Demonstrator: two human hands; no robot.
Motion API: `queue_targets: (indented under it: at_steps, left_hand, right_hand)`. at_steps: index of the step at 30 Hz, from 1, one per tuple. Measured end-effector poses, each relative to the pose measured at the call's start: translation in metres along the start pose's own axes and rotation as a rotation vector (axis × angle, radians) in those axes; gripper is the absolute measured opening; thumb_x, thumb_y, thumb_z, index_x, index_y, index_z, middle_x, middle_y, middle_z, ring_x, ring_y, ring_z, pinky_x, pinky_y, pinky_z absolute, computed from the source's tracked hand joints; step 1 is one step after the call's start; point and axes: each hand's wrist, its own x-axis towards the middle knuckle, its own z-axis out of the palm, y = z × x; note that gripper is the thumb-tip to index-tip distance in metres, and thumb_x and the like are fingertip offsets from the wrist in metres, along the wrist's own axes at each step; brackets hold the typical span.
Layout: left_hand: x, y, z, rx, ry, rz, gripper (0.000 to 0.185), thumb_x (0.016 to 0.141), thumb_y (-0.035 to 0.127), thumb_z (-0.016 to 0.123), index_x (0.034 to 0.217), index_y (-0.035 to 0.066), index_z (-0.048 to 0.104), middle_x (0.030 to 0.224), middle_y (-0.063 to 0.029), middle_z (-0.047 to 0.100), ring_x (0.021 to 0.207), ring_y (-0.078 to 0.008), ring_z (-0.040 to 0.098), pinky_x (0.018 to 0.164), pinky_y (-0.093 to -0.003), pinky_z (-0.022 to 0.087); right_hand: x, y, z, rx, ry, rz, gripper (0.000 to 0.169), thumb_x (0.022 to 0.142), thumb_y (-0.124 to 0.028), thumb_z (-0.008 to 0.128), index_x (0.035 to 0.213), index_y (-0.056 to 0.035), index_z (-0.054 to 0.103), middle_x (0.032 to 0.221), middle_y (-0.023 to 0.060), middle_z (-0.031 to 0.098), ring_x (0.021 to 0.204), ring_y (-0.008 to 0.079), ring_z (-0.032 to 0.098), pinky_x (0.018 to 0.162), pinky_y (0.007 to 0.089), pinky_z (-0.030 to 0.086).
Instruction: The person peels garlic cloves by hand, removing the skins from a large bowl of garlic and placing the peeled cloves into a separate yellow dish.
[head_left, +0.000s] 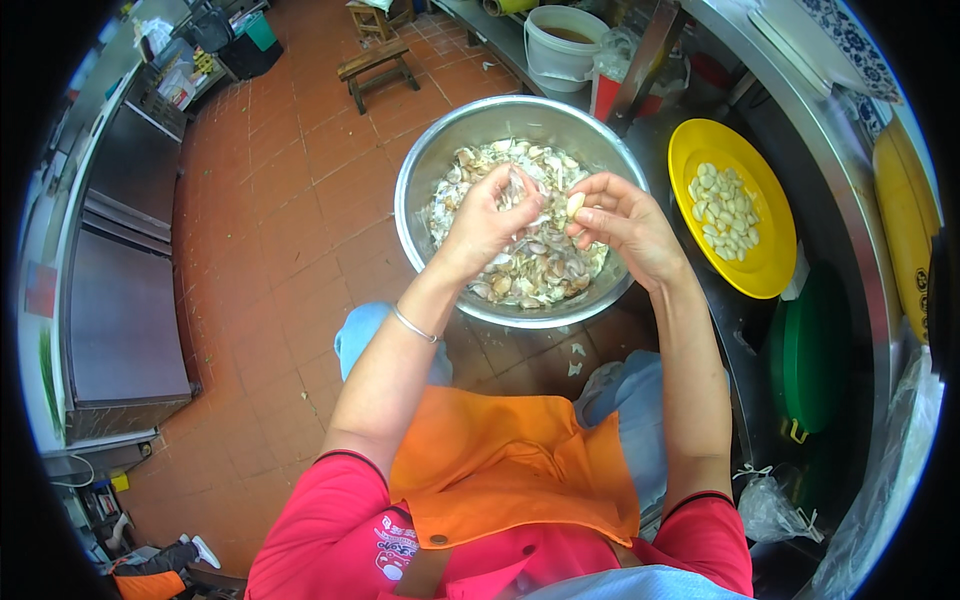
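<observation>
A wide metal bowl (406, 225) in front of me holds many unpeeled garlic cloves and loose papery skins (551, 266). Over it, my right hand (619, 221) pinches a pale peeled garlic clove (575, 205) between thumb and fingers. My left hand (499, 214), also over the bowl, has its thumb and fingers closed on thin garlic skin (516, 187). To the right of the bowl, a yellow plate (772, 217) carries a pile of peeled garlic cloves (724, 210).
A white plastic bucket (566, 56) of brownish liquid stands beyond the bowl. A low wooden stool (375, 64) is on the tiled floor. At right are a green round lid (814, 352) and a tied plastic bag (776, 510). Part of another person (154, 562) shows at lower left.
</observation>
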Motion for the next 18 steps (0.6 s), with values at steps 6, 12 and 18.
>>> queue_targets:
  at_steps: [6,12,18]
  left_hand:
    - [-0.005,0.009,0.011,-0.013,-0.055,-0.023,0.022,0.092,0.017,0.069,0.109,0.007,0.060,0.092,0.0015,0.060,0.074,-0.0040,0.054,0.060,-0.0189,0.042]
    - [0.001,-0.005,0.006,0.094,-0.040,0.163,0.018,0.090,0.017,0.072,0.102,0.007,0.064,0.096,0.0019,0.064,0.092,-0.0055,0.057,0.079,-0.0226,0.046]
    - [0.001,-0.003,0.006,0.176,-0.063,0.171,0.015,0.090,0.017,0.072,0.100,0.007,0.066,0.094,0.0029,0.064,0.087,-0.0037,0.056,0.075,-0.0218,0.045]
  right_hand:
    - [0.003,0.006,0.005,0.116,0.048,-0.017,0.024,0.093,-0.005,0.063,0.117,-0.0006,0.061,0.100,0.0085,0.068,0.086,0.0138,0.067,0.077,0.0256,0.056]
    - [0.004,0.007,0.010,0.052,0.022,-0.009,0.030,0.095,-0.007,0.062,0.124,-0.0026,0.062,0.095,0.0055,0.068,0.087,0.0120,0.065,0.078,0.0254,0.055]
    - [0.005,0.011,0.004,-0.104,0.006,-0.063,0.031,0.095,-0.008,0.061,0.126,-0.0039,0.064,0.093,0.0022,0.064,0.084,0.0098,0.062,0.077,0.0250,0.053]
